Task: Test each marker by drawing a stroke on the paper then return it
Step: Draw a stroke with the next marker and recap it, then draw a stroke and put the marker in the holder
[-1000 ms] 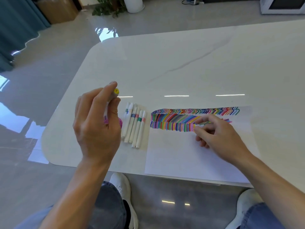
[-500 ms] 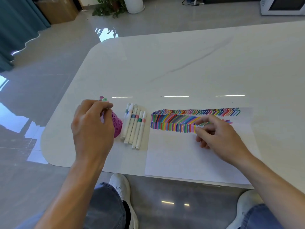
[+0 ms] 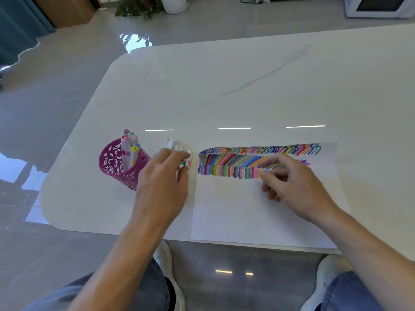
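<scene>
White plastic markers (image 3: 173, 144) lie in a row at 9 o'clock of the white paper sheet (image 3: 235, 209); the left hand (image 3: 161, 182) lays curled fingertips on them, pinch unclear. The right hand (image 3: 294, 185) pinches a blurred pale green marker (image 3: 275, 165). Better lift only one, by its middle.

Left hand (image 3: 161, 187) sits over the row of markers (image 3: 173, 144), only their far tips peeking out, and whether its fingers grip one can't be made out. It also covers the pink cup's (image 3: 112, 162) near right side. Right hand (image 3: 296, 187) pinches a marker (image 3: 272, 166), just a greenish smear. Worktop (image 3: 247, 86) runs off the right edge.
</scene>
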